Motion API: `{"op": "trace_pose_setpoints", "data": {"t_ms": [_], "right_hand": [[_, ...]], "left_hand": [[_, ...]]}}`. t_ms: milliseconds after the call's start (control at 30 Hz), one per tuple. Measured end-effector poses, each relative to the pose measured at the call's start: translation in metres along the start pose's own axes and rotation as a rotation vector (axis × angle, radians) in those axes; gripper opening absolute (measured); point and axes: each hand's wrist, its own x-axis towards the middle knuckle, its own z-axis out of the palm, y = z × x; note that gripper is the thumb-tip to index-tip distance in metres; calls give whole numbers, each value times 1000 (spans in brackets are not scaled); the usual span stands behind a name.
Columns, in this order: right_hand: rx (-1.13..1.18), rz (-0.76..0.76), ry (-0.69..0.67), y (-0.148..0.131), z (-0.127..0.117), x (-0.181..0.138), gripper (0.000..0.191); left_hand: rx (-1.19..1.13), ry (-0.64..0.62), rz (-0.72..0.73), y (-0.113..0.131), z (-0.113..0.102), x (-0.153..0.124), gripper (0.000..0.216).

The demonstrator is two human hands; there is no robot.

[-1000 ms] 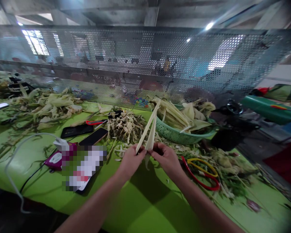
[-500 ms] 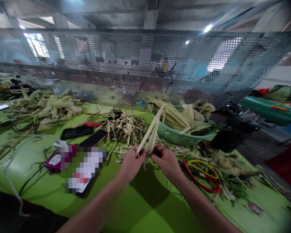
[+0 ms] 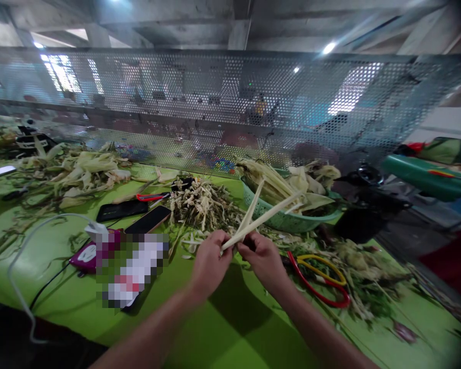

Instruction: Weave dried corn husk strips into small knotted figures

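Observation:
Above the green table, my left hand [image 3: 212, 260] and my right hand [image 3: 262, 257] are close together, both closed in a pinch. Between them they hold pale corn husk strips [image 3: 249, 221] that cross in a V and point away from me. Fingers hide the lower ends of the strips. Just beyond stands a green plastic basket [image 3: 278, 218] heaped with dry corn husks [image 3: 276, 182]. To the left of it lies a pile of small twisted husk pieces [image 3: 203, 205]. Scissors with red and yellow handles [image 3: 322, 277] lie beside my right forearm.
On the left are phones [image 3: 148, 219], a purple power strip [image 3: 94, 256] with a white cable, and red-handled pliers [image 3: 151, 196]. Another husk heap [image 3: 84, 171] lies farther left. A perforated metal screen [image 3: 200, 107] runs along the back. Green scraps [image 3: 372, 292] cover the right side.
One husk strip has swung over to the right and now crosses the other one, where both leaned nearly side by side before. My hands stay in almost the same place.

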Motion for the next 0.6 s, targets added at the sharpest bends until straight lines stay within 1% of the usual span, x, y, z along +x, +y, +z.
{"op": "trace_pose_setpoints", "data": {"t_ms": [67,100,133,200,267,300,333,400,433,467,533,600], "right_hand": [[1,63,20,3,0,4,8],[36,99,18,4,-1,6,8],[89,132,13,5,-3,9,8],[212,167,25,4,-8,13,10],[304,174,92,3,-14,15,14],[342,178,134,2,-18,17,15],[381,185,173,1,-22,18,16],[479,193,253,0,-30,20,15],[548,186,297,-1,-35,22,15],[627,168,349,-2,-41,24,15],[777,116,454,-4,-57,29,19],[840,78,506,-7,-81,34,18]], "left_hand": [[-67,-9,8,5,1,-2,6],[-124,-13,-12,7,0,-3,5],[-197,-11,-59,9,-1,-3,5],[-378,8,-209,10,-6,0,12],[-580,75,-336,8,-15,5,20],[-673,148,-362,5,-21,9,23],[-755,244,-355,3,-27,13,24],[-861,494,-314,-3,-37,21,27],[-898,603,-296,-5,-42,24,29],[-929,685,-286,-7,-47,26,29],[-975,776,-304,-8,-54,29,29],[-995,833,-343,-8,-59,31,27]]}}
